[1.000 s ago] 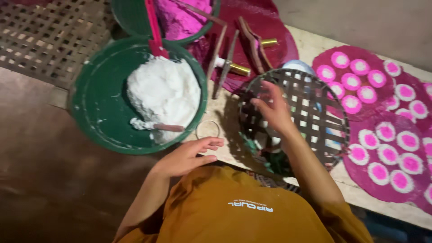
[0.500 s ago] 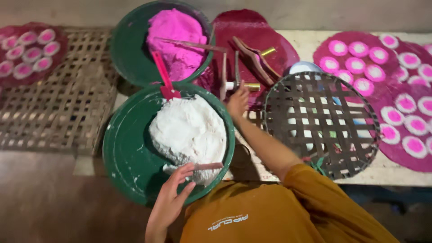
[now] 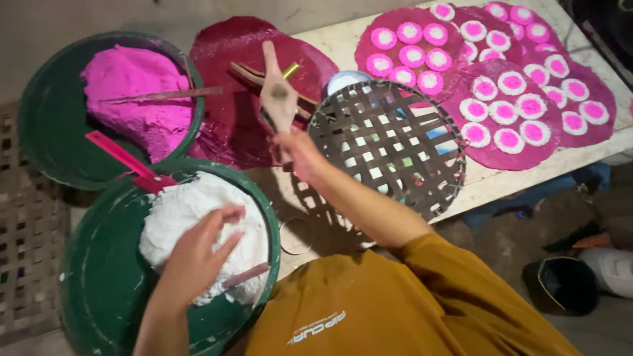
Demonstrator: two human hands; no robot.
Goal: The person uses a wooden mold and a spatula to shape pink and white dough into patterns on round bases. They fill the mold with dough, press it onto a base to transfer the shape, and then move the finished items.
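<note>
At the near left, the left hand (image 3: 198,254) now lies spread on the white dough (image 3: 198,224) in the near green basin (image 3: 99,290), fingers loose, gripping nothing; half a second ago it was only reaching the basin's edge. Behind sits the pink dough basin (image 3: 46,125). The right hand (image 3: 293,148) has lifted a flat wooden paddle (image 3: 275,92), clenched around its handle, above the dark red mat (image 3: 231,53), left of the woven tray (image 3: 389,145); before, it only hovered over the tools there.

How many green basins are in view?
2: one with pink dough at upper left, one with white dough at lower left under the left hand.
</note>
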